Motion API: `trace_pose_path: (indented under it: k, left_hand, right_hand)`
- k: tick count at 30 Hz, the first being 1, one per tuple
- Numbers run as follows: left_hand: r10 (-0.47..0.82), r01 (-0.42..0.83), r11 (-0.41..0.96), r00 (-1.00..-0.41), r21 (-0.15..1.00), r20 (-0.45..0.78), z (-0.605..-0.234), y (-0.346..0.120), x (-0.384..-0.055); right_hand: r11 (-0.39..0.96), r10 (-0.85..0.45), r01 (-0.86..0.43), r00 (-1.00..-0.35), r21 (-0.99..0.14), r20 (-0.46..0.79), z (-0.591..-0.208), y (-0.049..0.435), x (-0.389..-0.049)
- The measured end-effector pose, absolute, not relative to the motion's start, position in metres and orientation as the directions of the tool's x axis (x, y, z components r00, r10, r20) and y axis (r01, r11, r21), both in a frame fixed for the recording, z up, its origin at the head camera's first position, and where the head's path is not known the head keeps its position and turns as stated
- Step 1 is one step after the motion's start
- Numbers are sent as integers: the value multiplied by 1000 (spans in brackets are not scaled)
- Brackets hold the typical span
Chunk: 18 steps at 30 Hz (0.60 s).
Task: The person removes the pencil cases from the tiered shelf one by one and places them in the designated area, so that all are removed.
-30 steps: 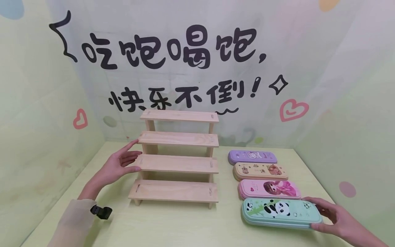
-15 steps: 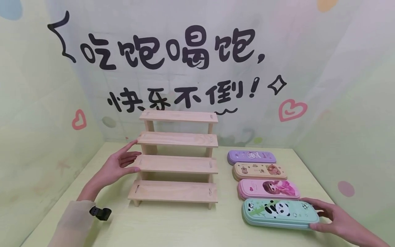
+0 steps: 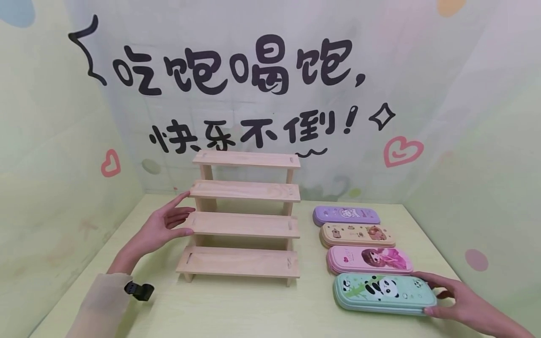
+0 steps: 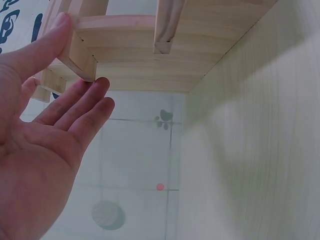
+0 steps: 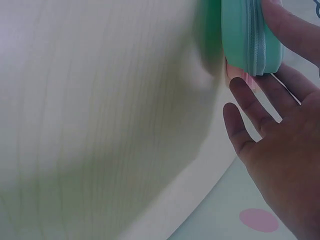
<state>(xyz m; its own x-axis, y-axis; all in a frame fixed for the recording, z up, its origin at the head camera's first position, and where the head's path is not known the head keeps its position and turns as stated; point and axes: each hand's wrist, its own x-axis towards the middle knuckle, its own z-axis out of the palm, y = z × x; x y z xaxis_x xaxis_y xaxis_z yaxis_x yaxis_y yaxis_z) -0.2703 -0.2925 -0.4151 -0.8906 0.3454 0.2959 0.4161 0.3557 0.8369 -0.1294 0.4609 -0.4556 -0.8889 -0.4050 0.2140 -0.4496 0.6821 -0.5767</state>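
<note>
A four-tier wooden display stand [image 3: 243,225] stands on the table, its shelves rising toward the back. My left hand [image 3: 158,227] is at the stand's left side, index fingertip at the end of the second shelf from the top and thumb at the shelf below. Its other fingers lie relaxed between, as the left wrist view shows beside a wooden shelf end [image 4: 80,57]. With thumb in front and index finger behind, my right hand [image 3: 458,300] grips the right end of a mint-green pencil case [image 3: 382,293] with a panda picture. The case's zipper [image 5: 255,40] faces the right wrist camera.
Behind the green case lie a pink pencil case [image 3: 369,259], a tan one [image 3: 359,234] and a purple one [image 3: 346,214] in a row, right of the stand. Printed fabric walls [image 3: 270,126] enclose the pale wooden table [image 3: 236,310] at the back and both sides.
The green pencil case has shifted and lowered slightly in my right hand's grip, its front edge now more level. My left hand and the stand have stayed put.
</note>
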Motion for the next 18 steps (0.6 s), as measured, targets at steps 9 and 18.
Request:
trace_pose_path:
  k: [9, 18]
  left_hand:
    - [346, 414, 361, -892, 835, 292, -414, -292, -269]
    - [346, 407, 358, -894, 840, 285, -413, -292, -269]
  right_hand:
    - [669, -417, -468, -879, -577, 229, -463, 463, -131]
    - [688, -405, -451, -889, -568, 215, -464, 463, -133]
